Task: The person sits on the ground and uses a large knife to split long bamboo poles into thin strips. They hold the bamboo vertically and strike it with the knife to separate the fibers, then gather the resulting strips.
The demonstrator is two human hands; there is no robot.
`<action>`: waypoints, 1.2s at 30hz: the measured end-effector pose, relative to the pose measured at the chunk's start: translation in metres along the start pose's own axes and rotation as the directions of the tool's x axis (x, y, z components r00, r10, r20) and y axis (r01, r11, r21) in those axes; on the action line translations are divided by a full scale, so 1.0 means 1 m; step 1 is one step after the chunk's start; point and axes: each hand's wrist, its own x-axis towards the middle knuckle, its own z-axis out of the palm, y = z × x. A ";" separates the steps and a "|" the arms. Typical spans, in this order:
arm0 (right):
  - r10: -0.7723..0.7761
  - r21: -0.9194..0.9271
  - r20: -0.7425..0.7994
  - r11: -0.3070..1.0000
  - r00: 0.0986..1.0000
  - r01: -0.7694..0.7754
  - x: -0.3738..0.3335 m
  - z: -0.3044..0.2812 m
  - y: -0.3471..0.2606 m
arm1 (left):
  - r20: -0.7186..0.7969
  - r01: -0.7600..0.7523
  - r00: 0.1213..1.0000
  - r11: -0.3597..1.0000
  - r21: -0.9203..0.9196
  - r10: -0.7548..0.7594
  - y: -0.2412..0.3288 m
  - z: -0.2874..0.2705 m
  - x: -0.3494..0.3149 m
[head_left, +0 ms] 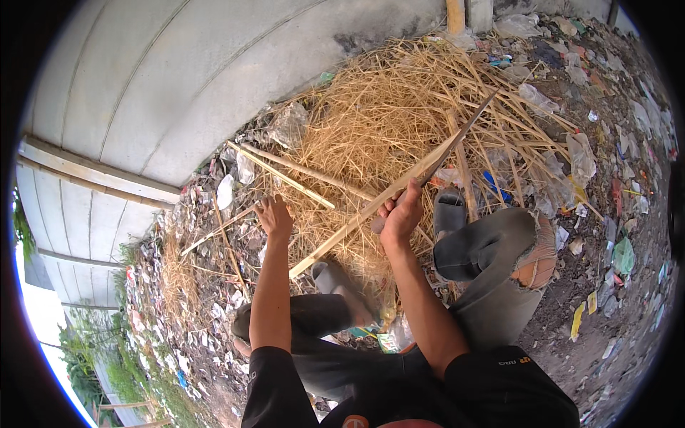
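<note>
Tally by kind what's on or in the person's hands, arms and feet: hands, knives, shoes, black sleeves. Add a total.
Hands: 2 (left hand, right hand)
Knives: 1 (long knife, in the right grip)
Shoes: 2 (left shoe, right shoe)
Black sleeves: 2 (left sleeve, right sleeve)
Total: 7

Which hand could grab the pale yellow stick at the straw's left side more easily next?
Probably the left hand: it is nearer that pale yellow stick, while the right hand grips a long knife. I can't tell whether the left one holds the thin stick beside it.
</note>
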 end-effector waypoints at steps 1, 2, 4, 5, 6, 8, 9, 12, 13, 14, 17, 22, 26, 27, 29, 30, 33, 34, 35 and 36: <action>-0.005 -0.004 -0.025 1.000 1.000 0.004 0.005 -0.002 0.004 | 0.018 -0.010 1.000 0.998 0.061 0.009 0.000 0.006 -0.005; -0.006 -0.014 -0.023 1.000 1.000 0.006 0.008 -0.004 0.005 | 0.123 0.031 0.992 0.994 -0.102 -0.018 0.003 0.013 -0.006; -0.006 -0.045 -0.030 0.999 1.000 0.004 0.010 -0.011 0.007 | 0.347 0.165 0.938 0.902 -0.399 -0.018 0.018 0.023 -0.014; -0.004 -0.049 -0.038 0.999 0.999 0.002 0.012 -0.012 0.008 | 0.488 0.191 0.872 0.881 -0.432 0.050 0.027 0.028 -0.011; -0.009 -0.055 -0.057 0.998 0.998 0.006 0.009 -0.011 0.008 | 0.491 0.188 0.866 0.845 -0.500 0.098 0.041 0.039 -0.015; -0.008 -0.068 -0.080 0.998 0.997 0.002 0.004 -0.009 0.012 | 0.378 0.123 0.913 0.777 -0.617 0.156 0.069 0.080 -0.031; 0.007 -0.072 -0.083 0.997 0.996 -0.013 0.010 -0.015 0.015 | 0.349 0.093 0.921 0.771 -0.630 0.174 0.096 0.073 -0.033; 0.049 -0.101 -0.101 0.993 0.994 -0.059 0.016 -0.026 0.024 | 0.223 0.014 0.957 0.735 -0.678 0.187 0.148 0.087 -0.050; 0.043 -0.129 -0.128 0.990 0.991 -0.059 0.016 -0.027 0.027 | 0.259 0.025 0.944 0.739 -0.674 0.204 0.158 0.092 -0.054; 0.036 -0.157 -0.155 0.986 0.987 -0.061 0.016 -0.027 0.029 | 0.294 0.035 0.930 0.742 -0.669 0.221 0.166 0.096 -0.057; 0.005 -0.190 -0.172 0.981 0.985 -0.039 0.020 -0.031 0.035 | 0.258 -0.004 0.941 0.772 -0.636 0.218 0.179 0.109 -0.060; 0.030 -0.235 -0.166 0.970 0.986 -0.069 0.026 -0.047 0.055 | 0.300 0.002 0.899 0.682 -0.731 0.319 0.152 0.119 -0.045; -0.033 -0.379 -0.144 0.925 0.989 -0.024 0.024 -0.050 0.062 | 0.319 0.201 0.941 0.570 -0.797 0.114 0.132 0.076 -0.019; -0.034 -0.429 -0.127 0.903 0.991 -0.024 0.020 -0.050 0.064 | 0.263 0.182 0.962 0.558 -0.809 0.068 0.120 0.083 -0.014; -0.122 -0.555 -0.106 0.831 0.987 0.043 0.027 -0.058 0.069 | 0.215 0.029 0.952 0.639 -0.768 0.216 0.109 0.045 0.004; -0.184 -0.629 -0.084 0.772 0.979 0.091 0.034 -0.063 0.073 | 0.196 -0.050 0.938 0.671 -0.740 0.287 0.100 0.019 0.011; -0.244 -0.737 -0.015 0.658 0.970 0.154 0.027 -0.053 0.067 | 0.111 -0.148 0.946 0.713 -0.685 0.303 0.077 -0.024 0.026; -0.254 -0.752 0.005 0.636 0.967 0.171 0.026 -0.046 0.064 | 0.081 -0.157 0.954 0.712 -0.684 0.289 0.070 -0.044 0.032; -0.254 -0.802 0.054 0.565 0.966 0.193 0.023 -0.042 0.057 | 0.056 -0.189 0.953 0.728 -0.659 0.298 0.064 -0.064 0.034; -0.246 -0.844 0.104 0.491 0.964 0.217 0.018 -0.039 0.050 | -0.038 -0.265 0.950 0.741 -0.617 0.309 0.057 -0.080 0.035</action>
